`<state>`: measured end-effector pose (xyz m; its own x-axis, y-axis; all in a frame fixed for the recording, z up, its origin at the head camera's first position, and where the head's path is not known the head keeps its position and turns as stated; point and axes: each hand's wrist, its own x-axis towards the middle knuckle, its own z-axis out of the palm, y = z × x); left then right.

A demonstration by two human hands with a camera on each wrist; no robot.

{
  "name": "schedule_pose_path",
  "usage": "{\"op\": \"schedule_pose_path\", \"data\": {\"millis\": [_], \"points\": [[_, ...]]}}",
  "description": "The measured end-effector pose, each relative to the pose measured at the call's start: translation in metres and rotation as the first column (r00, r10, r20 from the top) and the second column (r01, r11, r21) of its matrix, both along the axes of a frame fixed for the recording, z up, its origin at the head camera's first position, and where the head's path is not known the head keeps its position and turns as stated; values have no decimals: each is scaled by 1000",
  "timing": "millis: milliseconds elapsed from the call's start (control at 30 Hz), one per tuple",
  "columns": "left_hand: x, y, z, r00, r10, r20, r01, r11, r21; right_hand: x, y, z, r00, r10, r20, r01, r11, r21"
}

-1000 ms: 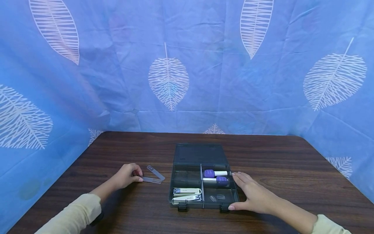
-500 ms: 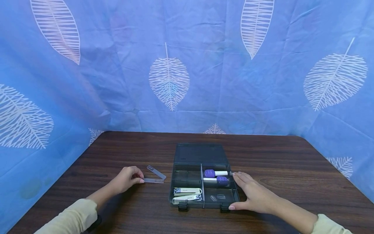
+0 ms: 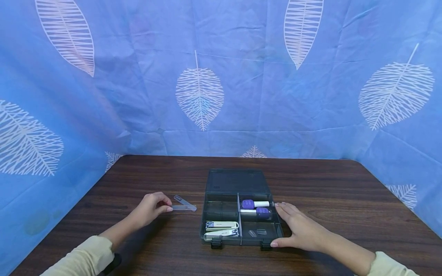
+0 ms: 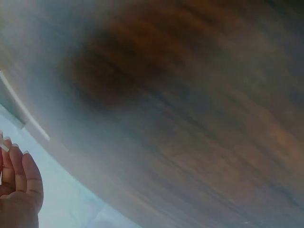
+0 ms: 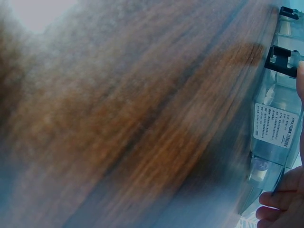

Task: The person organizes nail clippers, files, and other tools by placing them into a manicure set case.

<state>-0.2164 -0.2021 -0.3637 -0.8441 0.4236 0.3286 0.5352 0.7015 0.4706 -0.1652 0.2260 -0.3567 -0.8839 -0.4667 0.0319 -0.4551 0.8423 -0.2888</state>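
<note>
My left hand pinches the near end of a clear flat strip between thumb and fingers. The strip's far end overlaps a second clear strip, which lies slanted on the table. In the left wrist view only part of the left hand shows at the edge. My right hand rests along the right side of a dark see-through divided box, fingers extended and thumb by the front latch. The right wrist view shows its fingers against the box wall, near a white label.
The box lid lies back, opened away from me. Inside are two purple nail polish bottles, two nail clippers and two small clear pieces. Dark wood table surrounds it; a blue leaf-print cloth hangs behind.
The left hand has shifted the held strip slightly right and then up, so its far end now crosses the other strip. The right hand and the box have stayed put.
</note>
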Motion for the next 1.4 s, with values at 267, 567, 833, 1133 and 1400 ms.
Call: {"op": "schedule_pose_path", "data": {"millis": [267,567,833,1133,1400], "points": [[-3,4,4,1000,5,-9,-5,1000,27,0,0,0,1000,0,-10,0,1000,-2],[-4,19,5,999,-5,-35,7,997,79,1,-1,0,1000,2,-7,-2,1000,-9],[-6,35,7,999,13,-44,-9,996,94,1,-1,0,1000,-4,-5,4,1000,-9],[-12,56,6,999,-33,-25,35,994,101,2,-1,0,1000,-1,-7,1,1000,-5],[-19,79,7,998,-66,-17,67,995,71,0,0,-1,1000,-16,-8,16,1000,-13]]}}
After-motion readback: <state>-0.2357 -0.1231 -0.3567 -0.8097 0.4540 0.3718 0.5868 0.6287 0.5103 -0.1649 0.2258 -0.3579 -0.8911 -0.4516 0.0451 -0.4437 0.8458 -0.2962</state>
